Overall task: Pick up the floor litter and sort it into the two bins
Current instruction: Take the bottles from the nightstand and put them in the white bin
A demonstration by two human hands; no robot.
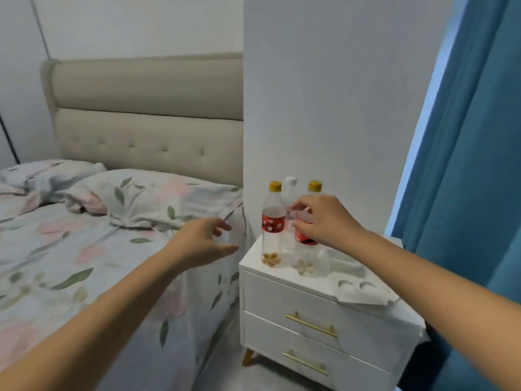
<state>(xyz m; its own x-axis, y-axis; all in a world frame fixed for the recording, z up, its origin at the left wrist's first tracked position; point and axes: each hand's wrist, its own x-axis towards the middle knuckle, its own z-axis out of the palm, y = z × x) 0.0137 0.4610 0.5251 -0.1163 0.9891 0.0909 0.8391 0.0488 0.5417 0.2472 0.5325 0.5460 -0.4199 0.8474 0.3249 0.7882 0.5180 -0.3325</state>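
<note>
Three clear plastic bottles stand on the white nightstand point(284, 289). The left bottle point(273, 221) has a yellow cap and a red label, with brownish bits at its bottom. A white-capped bottle point(289, 190) stands behind. My right hand point(324, 218) wraps around the right bottle point(306, 238), which also has a yellow cap and red label; thumb and fingers touch it. My left hand point(205, 241) hovers open over the bed edge, left of the bottles, holding nothing. No bins or floor litter are in view.
A bed point(84, 263) with floral sheets and pillows fills the left. A white moulded packaging tray point(363, 289) lies on the nightstand's right part. A blue curtain point(465, 165) hangs at the right. A white wall stands behind the bottles.
</note>
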